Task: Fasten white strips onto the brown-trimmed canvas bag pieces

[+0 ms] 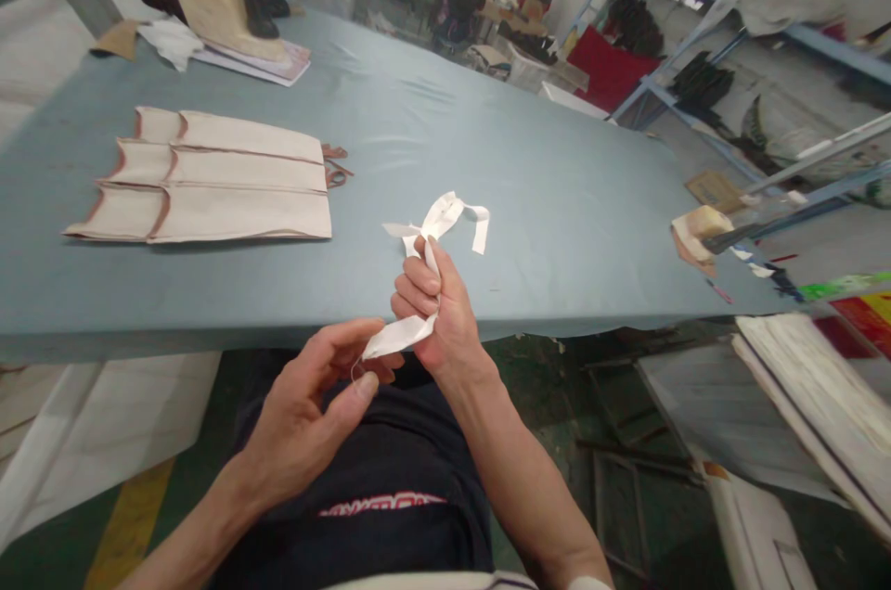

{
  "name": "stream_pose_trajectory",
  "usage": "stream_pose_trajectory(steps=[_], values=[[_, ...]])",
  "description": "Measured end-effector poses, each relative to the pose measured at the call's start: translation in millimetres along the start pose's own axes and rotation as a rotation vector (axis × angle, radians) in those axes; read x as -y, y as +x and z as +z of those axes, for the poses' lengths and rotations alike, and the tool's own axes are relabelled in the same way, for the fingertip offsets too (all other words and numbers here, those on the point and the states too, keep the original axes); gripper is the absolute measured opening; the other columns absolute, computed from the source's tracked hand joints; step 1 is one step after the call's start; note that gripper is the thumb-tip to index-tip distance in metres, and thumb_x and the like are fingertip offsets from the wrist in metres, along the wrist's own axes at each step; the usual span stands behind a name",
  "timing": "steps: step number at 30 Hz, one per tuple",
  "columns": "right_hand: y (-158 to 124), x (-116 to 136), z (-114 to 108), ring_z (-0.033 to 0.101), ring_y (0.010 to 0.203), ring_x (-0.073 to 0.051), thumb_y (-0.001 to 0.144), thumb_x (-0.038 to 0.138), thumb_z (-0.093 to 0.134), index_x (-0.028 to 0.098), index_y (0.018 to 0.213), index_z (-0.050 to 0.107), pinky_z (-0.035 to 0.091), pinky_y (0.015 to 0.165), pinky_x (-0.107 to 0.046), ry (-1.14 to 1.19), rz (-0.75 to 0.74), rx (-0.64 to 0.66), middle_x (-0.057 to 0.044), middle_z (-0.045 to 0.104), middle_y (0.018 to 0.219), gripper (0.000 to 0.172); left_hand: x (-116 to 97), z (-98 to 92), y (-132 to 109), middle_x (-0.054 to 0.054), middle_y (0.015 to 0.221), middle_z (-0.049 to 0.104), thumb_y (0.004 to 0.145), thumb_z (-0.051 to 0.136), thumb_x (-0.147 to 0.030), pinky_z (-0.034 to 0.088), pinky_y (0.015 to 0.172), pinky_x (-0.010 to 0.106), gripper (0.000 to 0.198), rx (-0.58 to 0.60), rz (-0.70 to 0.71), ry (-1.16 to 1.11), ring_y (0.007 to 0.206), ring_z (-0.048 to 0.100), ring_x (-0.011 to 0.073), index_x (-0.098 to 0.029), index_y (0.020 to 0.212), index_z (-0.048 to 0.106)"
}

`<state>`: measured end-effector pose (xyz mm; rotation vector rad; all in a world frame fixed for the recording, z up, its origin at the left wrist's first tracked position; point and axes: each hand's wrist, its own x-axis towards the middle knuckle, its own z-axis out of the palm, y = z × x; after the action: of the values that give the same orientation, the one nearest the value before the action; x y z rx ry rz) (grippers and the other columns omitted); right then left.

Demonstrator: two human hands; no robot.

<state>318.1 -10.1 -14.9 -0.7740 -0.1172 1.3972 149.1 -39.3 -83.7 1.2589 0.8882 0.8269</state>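
Note:
A narrow white strip point(404, 335), which looks like cloth tape, runs between my hands in front of the table edge. My right hand point(438, 293) is closed in a fist around its middle. Beyond that fist, the rest of the strip lies twisted in a loose loop point(444, 214) on the table. My left hand point(327, 386) has its fingers curled about the near end, thumb and fingertips close together. A thin loose thread hangs from this end beside the thumb. The left fingertips are partly hidden behind the strip.
Cream fabric pieces with brown edging point(243, 168) lie overlapped on the blue-green table cover point(557, 200). A yellowish block point(209, 1) sits on papers at the far left. Another block point(706, 224) rests near the right end. Blue metal shelving point(738, 43) stands at the right.

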Motion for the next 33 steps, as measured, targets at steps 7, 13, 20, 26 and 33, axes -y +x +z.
stream_pose_trajectory(steps=[7,13,20,26,33], values=[[-17,6,-2,0.008,0.037,-0.006,0.118,0.044,0.056,0.025,0.085,0.058,0.012,0.038,-0.018,-0.105,-0.154,0.13,0.017,0.02,0.05,0.038,-17,6.6,12,0.005,0.078,0.078,0.069,0.097,-0.059,0.057,0.056,0.031,0.051,0.035,-0.272,-0.265,0.067,0.069,0.0234,-0.023,0.1,0.079],[-28,-2,-9,0.013,0.035,-0.007,0.11,0.059,0.064,0.029,0.084,0.049,0.018,0.038,-0.02,-0.229,-0.434,0.142,0.017,0.02,0.048,0.044,-24,33.9,2,0.007,0.084,0.072,0.065,0.098,-0.069,0.053,0.056,0.029,0.054,0.189,-0.419,-0.441,0.067,0.058,0.0179,-0.022,0.084,0.081],[-33,-21,-28,0.021,0.035,-0.007,0.1,0.074,0.074,0.029,0.081,0.05,0.024,0.039,-0.019,-0.355,-0.65,0.157,0.015,0.033,0.046,0.054,-21,51.3,8,-0.002,0.068,0.057,0.07,0.093,-0.06,0.046,0.054,0.025,0.046,0.009,-0.387,-0.412,0.062,0.049,0.0141,-0.022,0.077,0.068],[-54,-25,-59,0.04,0.04,-0.013,0.102,0.068,0.078,0.031,0.084,0.055,0.046,0.051,-0.028,-0.439,-0.796,0.157,0.011,0.046,0.046,0.047,-23,31.4,24,0.0,0.073,0.064,0.065,0.096,-0.05,0.051,0.056,0.026,0.041,-0.134,-0.325,-0.411,0.068,0.055,0.016,-0.02,0.076,0.07],[-58,-53,-110,0.059,0.043,-0.013,0.115,0.056,0.063,0.026,0.089,0.064,0.054,0.06,-0.028,-0.895,-1.06,0.541,0.008,0.062,0.053,0.039,-36,13.8,33,-0.004,0.068,0.066,0.059,0.099,-0.04,0.054,0.06,0.023,0.039,-0.268,-0.193,-0.362,0.063,0.058,0.0134,-0.02,0.073,0.068]])
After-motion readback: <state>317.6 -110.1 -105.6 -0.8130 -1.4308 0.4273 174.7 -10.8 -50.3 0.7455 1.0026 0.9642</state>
